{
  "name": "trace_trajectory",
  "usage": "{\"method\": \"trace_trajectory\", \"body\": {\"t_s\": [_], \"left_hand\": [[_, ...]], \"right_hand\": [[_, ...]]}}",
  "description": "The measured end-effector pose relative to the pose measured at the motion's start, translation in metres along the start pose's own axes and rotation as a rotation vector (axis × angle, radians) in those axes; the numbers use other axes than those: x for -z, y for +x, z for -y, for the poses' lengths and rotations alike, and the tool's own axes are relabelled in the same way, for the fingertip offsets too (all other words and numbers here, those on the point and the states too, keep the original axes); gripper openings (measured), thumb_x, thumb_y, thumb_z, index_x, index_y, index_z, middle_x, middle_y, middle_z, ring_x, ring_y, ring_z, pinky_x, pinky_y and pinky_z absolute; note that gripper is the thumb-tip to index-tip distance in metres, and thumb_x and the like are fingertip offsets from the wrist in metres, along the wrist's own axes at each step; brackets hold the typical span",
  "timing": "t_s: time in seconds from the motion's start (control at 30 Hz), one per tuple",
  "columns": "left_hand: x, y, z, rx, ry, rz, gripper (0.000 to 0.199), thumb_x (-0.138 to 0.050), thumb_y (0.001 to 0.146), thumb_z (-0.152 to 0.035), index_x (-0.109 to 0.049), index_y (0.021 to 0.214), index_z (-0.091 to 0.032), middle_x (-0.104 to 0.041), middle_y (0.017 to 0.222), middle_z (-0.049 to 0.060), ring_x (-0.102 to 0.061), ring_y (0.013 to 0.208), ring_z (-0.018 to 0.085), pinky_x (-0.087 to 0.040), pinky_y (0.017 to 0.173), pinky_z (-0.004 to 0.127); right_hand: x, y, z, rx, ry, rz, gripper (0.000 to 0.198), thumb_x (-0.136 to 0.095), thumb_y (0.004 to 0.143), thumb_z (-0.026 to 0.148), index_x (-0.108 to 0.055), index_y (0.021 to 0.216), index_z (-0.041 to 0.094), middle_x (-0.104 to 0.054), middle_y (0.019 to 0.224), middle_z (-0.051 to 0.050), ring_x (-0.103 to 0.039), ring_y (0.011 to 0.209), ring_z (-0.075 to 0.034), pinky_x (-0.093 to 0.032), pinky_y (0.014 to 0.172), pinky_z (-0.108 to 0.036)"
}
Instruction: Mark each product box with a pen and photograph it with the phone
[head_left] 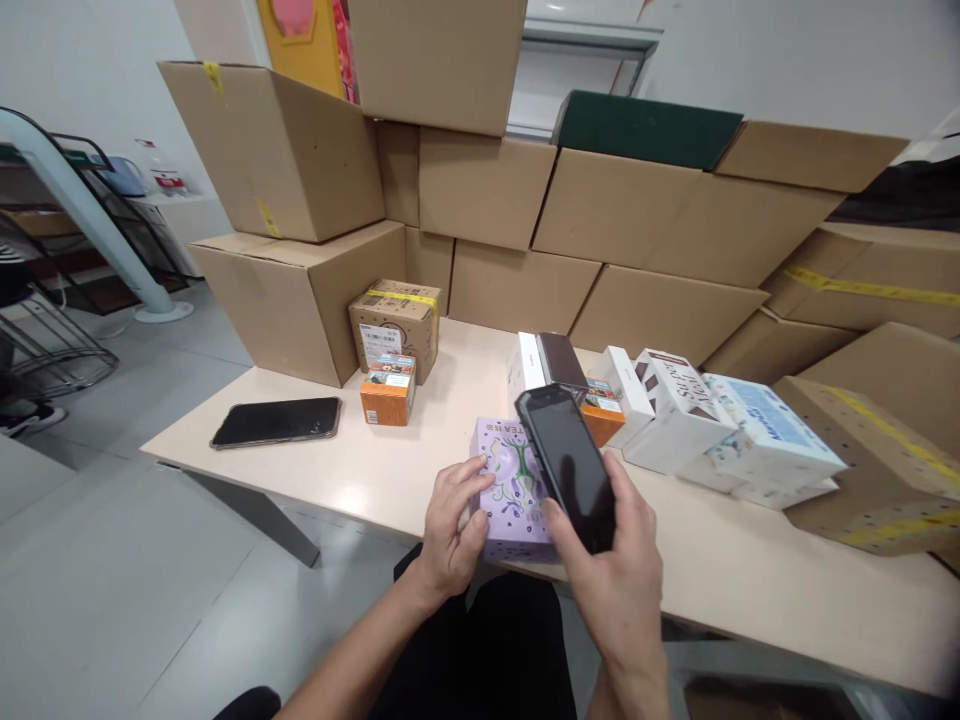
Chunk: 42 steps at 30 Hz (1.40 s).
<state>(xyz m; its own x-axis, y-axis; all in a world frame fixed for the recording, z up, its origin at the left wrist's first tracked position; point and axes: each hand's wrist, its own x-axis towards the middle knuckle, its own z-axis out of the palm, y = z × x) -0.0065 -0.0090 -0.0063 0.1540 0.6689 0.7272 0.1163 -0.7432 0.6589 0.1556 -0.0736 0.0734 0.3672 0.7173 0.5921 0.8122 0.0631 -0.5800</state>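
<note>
My right hand (611, 560) is closed around a black handheld device like a rugged phone (574, 465). Its dark screen faces up, and it hangs over the right part of a purple tea box (514, 490). The box lies near the table's front edge and has a green and dark purple pattern on top. At the box's left side is my left hand (454, 525), fingers bent over the edge and onto the top, gripping it. The device and my right hand hide the box's right part.
On the table (300, 490) are a flat smartphone (277, 422), a small orange box (388, 390) and a taped brown box (397, 325). Several white boxes (679, 410) line the right side. Stacked cartons (517, 285) wall the back; another taped carton (885, 470) stands far right.
</note>
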Motion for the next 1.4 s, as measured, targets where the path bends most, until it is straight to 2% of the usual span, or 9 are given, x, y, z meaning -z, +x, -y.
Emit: {"method": "trace_trajectory", "body": {"t_s": [0.1,0.2,0.43,0.77,1.4], "left_hand": [[0.001,0.001,-0.001,0.013,-0.009,0.023,0.038,-0.043,0.099,-0.036,-0.057,0.132,-0.022,-0.056,0.136,0.014,-0.05,0.126,0.028,-0.04,0.103,0.05],[0.002,0.002,-0.002,0.021,-0.033,0.036,0.041,-0.043,0.099,-0.037,-0.053,0.136,-0.023,-0.056,0.137,0.013,-0.049,0.126,0.028,-0.038,0.105,0.05],[0.0,0.006,-0.002,0.109,-0.096,0.049,0.052,-0.037,0.1,-0.048,-0.04,0.147,-0.026,-0.052,0.137,0.011,-0.044,0.126,0.028,-0.034,0.107,0.048],[0.0,0.016,-0.006,0.213,-0.054,0.112,0.059,-0.031,0.1,-0.054,-0.027,0.154,-0.031,-0.047,0.136,0.01,-0.041,0.124,0.027,-0.033,0.107,0.047],[-0.004,0.019,-0.005,0.292,-0.097,0.081,0.058,-0.031,0.1,-0.054,-0.033,0.152,-0.029,-0.048,0.131,0.009,-0.04,0.124,0.026,-0.032,0.11,0.046]], "right_hand": [[-0.024,0.008,0.009,0.195,-0.039,-0.063,0.067,-0.063,0.087,0.044,-0.04,0.145,0.02,-0.055,0.135,-0.016,-0.05,0.126,-0.031,-0.044,0.102,-0.053],[-0.038,0.009,0.01,0.266,-0.115,-0.08,0.065,-0.064,0.087,0.041,-0.042,0.143,0.015,-0.056,0.133,-0.019,-0.052,0.124,-0.032,-0.045,0.101,-0.053],[-0.037,0.004,0.005,0.284,-0.19,-0.023,0.065,-0.063,0.087,0.044,-0.044,0.14,0.012,-0.056,0.133,-0.02,-0.052,0.124,-0.034,-0.046,0.1,-0.053],[-0.039,0.002,0.0,0.333,-0.181,-0.049,0.065,-0.064,0.087,0.041,-0.044,0.141,0.011,-0.056,0.132,-0.022,-0.052,0.124,-0.033,-0.045,0.101,-0.054],[-0.038,0.003,0.001,0.358,-0.179,-0.078,0.065,-0.066,0.085,0.039,-0.045,0.139,0.009,-0.056,0.131,-0.023,-0.053,0.123,-0.033,-0.047,0.1,-0.053]]}}
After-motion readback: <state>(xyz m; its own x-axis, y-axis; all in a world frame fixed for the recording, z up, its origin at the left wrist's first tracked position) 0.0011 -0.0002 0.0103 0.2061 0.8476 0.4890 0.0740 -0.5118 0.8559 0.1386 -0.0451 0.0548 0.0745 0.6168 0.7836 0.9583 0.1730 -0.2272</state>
